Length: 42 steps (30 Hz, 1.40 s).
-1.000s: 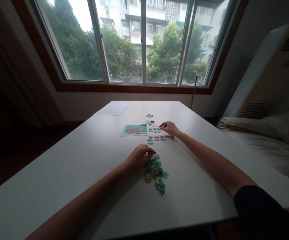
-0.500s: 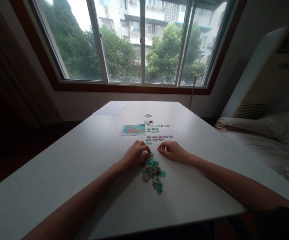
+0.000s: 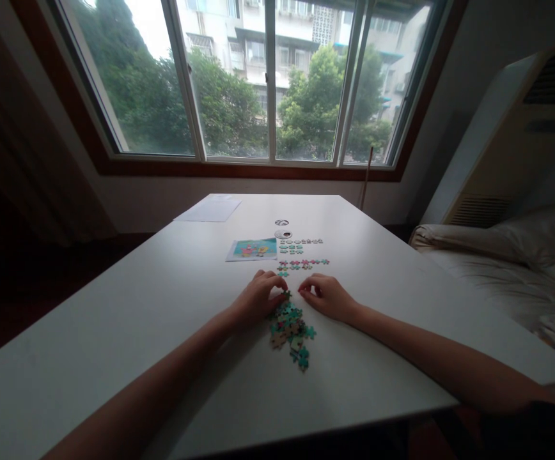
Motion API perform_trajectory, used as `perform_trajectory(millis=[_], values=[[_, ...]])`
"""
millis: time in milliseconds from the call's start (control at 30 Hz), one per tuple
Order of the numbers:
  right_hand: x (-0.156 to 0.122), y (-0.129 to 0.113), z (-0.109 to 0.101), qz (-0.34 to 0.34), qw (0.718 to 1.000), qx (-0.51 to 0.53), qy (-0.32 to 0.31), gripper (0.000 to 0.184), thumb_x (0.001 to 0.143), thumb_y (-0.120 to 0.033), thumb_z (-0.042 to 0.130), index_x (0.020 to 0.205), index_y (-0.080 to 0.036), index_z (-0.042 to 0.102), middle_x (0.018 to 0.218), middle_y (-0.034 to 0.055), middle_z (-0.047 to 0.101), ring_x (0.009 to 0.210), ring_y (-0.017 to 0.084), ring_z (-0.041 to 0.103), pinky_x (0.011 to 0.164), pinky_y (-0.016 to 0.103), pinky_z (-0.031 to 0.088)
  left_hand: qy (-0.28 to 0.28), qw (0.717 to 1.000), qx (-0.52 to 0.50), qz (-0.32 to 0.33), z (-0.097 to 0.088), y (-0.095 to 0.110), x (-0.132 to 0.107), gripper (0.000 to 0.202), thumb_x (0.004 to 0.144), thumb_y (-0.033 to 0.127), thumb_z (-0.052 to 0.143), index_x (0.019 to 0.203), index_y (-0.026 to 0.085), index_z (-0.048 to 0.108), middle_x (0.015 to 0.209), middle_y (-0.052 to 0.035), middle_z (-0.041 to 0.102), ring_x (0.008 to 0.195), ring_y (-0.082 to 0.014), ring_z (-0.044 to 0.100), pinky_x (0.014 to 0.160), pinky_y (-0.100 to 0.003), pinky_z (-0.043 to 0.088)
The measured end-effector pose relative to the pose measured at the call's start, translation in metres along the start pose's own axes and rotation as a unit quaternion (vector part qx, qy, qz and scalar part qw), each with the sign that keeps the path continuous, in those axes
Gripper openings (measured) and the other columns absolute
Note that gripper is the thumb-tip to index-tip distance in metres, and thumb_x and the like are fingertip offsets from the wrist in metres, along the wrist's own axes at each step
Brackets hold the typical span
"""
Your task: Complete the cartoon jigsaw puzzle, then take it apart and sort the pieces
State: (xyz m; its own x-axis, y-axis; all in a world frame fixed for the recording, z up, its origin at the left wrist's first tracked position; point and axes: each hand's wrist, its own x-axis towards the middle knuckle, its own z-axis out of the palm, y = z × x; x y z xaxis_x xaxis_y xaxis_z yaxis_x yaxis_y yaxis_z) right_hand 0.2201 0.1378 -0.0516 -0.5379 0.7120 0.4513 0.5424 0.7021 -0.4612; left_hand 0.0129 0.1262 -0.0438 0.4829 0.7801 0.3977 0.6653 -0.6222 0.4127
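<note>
At the top of a loose heap of jigsaw puzzle pieces (image 3: 287, 326), my left hand (image 3: 261, 295) pinches a green puzzle piece (image 3: 286, 294) between thumb and forefinger. My right hand (image 3: 328, 297) rests on the table just right of that piece, its fingers curled and the tips together, with nothing visible in them. The heap, mostly green with some brown backs showing, trails toward me. Beyond my hands, more puzzle pieces (image 3: 305, 262) lie spread in short rows. Left of those rows is a colourful picture sheet (image 3: 251, 250) with pink and yellow figures on blue-green.
All this lies on a white table (image 3: 128, 319). Two small round items, one a disc (image 3: 283, 234), lie past the rows. White paper (image 3: 209, 209) is at the far left corner. A window stands beyond, with a sofa (image 3: 493, 268) to the right.
The whole view has shifted slightly. My left hand's finger and thumb have closed around the green piece at the heap's top. My right hand has stayed almost still.
</note>
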Motion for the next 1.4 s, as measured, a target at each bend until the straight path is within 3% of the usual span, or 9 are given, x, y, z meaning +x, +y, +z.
perform_trajectory(millis=[100,333,767,867,1100,1400], values=[[0.000,-0.002,-0.002,-0.010,0.999,-0.017,0.028,0.011,0.079,-0.021,0.050,0.081,-0.019,0.061,0.071,0.0002,0.056,0.057,0.009,0.046,0.057,0.021,0.037,0.020,0.998,-0.057,-0.018,-0.002,0.005,0.002,0.005,0.073,0.019,0.057,0.076,0.017,0.061,0.074,-0.0013,0.061,0.074,-0.0157,0.051,0.068,-0.027,0.040],[-0.002,-0.009,-0.010,-0.080,0.988,-0.105,0.076,0.013,0.082,-0.028,0.051,0.087,-0.021,0.061,0.079,0.0008,0.062,0.061,0.010,0.050,0.067,0.026,0.035,0.048,0.977,-0.194,-0.078,0.001,0.012,0.006,0.017,0.073,0.030,0.060,0.078,0.015,0.063,0.068,-0.0009,0.063,0.060,-0.0100,0.051,0.054,-0.020,0.039],[-0.003,-0.011,-0.015,-0.173,0.962,-0.193,0.083,0.016,0.085,-0.028,0.046,0.084,-0.019,0.060,0.078,0.0019,0.064,0.068,0.012,0.054,0.068,0.027,0.032,0.050,0.964,-0.245,-0.096,0.004,0.017,0.007,0.020,0.071,0.032,0.061,0.081,0.015,0.063,0.069,-0.0029,0.065,0.063,-0.0126,0.058,0.053,-0.020,0.042],[-0.001,-0.008,-0.019,-0.174,0.959,-0.200,0.101,0.016,0.085,-0.027,0.047,0.083,-0.020,0.061,0.076,0.0014,0.064,0.068,0.011,0.054,0.068,0.027,0.032,0.063,0.962,-0.245,-0.103,0.006,0.013,0.006,0.022,0.073,0.031,0.058,0.087,0.014,0.061,0.071,-0.0034,0.064,0.065,-0.0133,0.058,0.055,-0.021,0.043],[0.004,0.019,-0.044,-0.119,0.958,-0.193,0.176,0.017,0.085,-0.028,0.048,0.083,-0.019,0.062,0.078,0.0016,0.065,0.065,0.010,0.055,0.068,0.026,0.034,0.063,0.968,-0.207,-0.130,0.005,0.008,0.007,0.017,0.071,0.029,0.057,0.078,0.014,0.063,0.068,-0.0032,0.063,0.064,-0.0133,0.056,0.055,-0.022,0.042],[0.004,0.031,-0.050,-0.074,0.964,-0.186,0.176,0.021,0.085,-0.034,0.046,0.083,-0.020,0.063,0.078,0.0016,0.065,0.064,0.010,0.055,0.069,0.026,0.035,0.057,0.972,-0.187,-0.131,0.006,0.007,0.006,0.015,0.072,0.026,0.054,0.078,0.015,0.063,0.066,-0.0019,0.063,0.062,-0.0126,0.056,0.053,-0.021,0.040]])
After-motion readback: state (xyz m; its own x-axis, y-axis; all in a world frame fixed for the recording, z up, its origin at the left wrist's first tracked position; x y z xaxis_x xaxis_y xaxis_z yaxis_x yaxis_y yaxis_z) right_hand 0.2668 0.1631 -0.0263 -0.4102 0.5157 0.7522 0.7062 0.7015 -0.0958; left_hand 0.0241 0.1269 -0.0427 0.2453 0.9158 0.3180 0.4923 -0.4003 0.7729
